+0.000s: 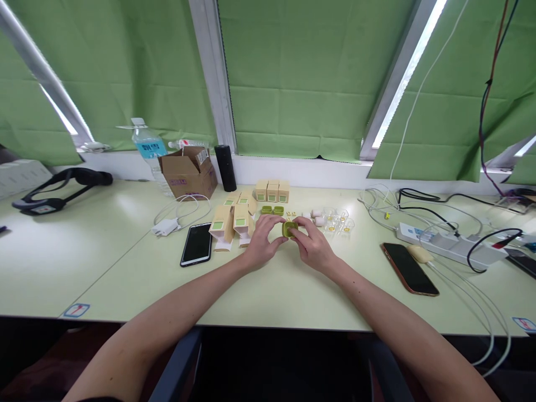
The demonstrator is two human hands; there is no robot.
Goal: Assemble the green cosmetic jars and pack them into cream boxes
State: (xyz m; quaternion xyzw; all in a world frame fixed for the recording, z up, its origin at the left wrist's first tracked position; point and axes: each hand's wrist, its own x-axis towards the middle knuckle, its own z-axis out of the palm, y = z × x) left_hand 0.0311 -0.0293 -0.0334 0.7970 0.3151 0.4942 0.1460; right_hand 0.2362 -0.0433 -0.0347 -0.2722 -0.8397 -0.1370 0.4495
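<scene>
Both hands meet over the middle of the table around a small olive-green square container (288,229). My left hand (263,241) grips its left side between thumb and fingers. From the right, my right hand (313,244) closes on it, its fingertips at the rim and inside. Just beyond sit two more green containers (272,210) and some tiny yellow pieces (291,214). To the right lie white cylindrical pieces (318,218) and several clear cups (341,219) with yellow centres. Open cardboard boxes (221,222) stand left of my left hand.
Closed small boxes (272,191) stand at the back. A phone (196,244), white charger (166,226), brown carton (188,174), water bottle (148,148) and black cylinder (225,168) are leftward. On the right are another phone (409,269), a power strip (450,245) and loose cables.
</scene>
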